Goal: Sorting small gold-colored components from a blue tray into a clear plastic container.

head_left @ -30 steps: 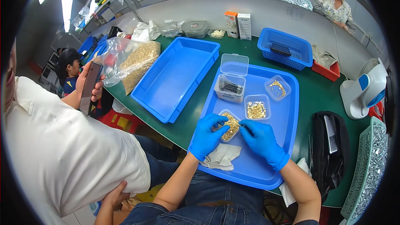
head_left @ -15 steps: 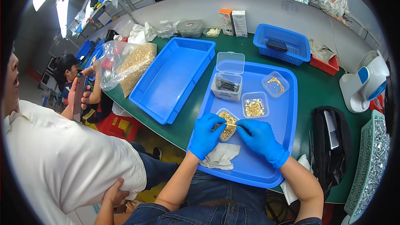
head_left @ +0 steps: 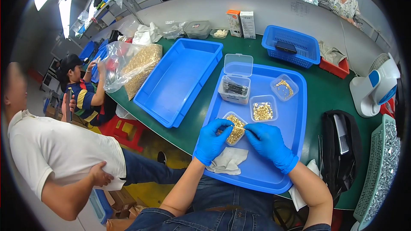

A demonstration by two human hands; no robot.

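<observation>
Your left hand [head_left: 212,141], in a blue glove, has its fingertips pinched on a thin pale pin [head_left: 238,126] over the small clear plastic box of gold-coloured metal parts [head_left: 235,129]. Your right hand [head_left: 269,143], gloved the same, meets it from the other side, fingers curled and closed on the pin's far end. That box sits near the front of the shallow blue plastic tray [head_left: 295,115] on the green table [head_left: 325,94], just behind a crumpled white cloth [head_left: 227,162] that lies under your left wrist. Behind it in the tray stand a second clear box of gold parts [head_left: 262,111], a third with fewer gold pieces [head_left: 284,87], and an open lidded clear box of dark metal pieces [head_left: 233,88]. Left of the tray lies a deeper blue plastic bin [head_left: 180,81], and beyond that a clear bag of gold parts [head_left: 139,66].
</observation>
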